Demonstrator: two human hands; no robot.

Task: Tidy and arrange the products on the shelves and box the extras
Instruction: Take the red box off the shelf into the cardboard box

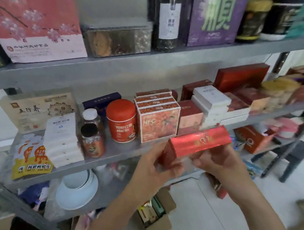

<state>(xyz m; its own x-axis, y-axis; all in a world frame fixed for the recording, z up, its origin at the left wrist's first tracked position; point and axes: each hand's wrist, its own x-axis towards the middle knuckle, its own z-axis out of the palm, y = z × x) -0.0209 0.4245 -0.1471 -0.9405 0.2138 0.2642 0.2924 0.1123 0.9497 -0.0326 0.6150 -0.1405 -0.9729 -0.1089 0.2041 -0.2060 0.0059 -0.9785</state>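
A long shiny red box (198, 142) is held in the air just in front of the middle shelf (114, 148). My left hand (156, 163) grips its near left end, and my right hand (217, 161) grips it from below further right. Behind it on the shelf stand red NFC boxes (156, 119), a red round tin (121, 121), two small bottles (92, 135), white boxes (211, 102) and more red boxes (240, 77). An open cardboard box (158, 219) with items inside sits on the floor below.
The upper shelf (196, 56) holds a pink blossom box (33, 6), a clear container (117, 39), a dark jar (168, 16) and a purple box (216, 15). Pouches (35, 156) lie at the shelf's left. A white bowl (77, 188) sits on the lower shelf. A dark stool (293, 159) stands on the right.
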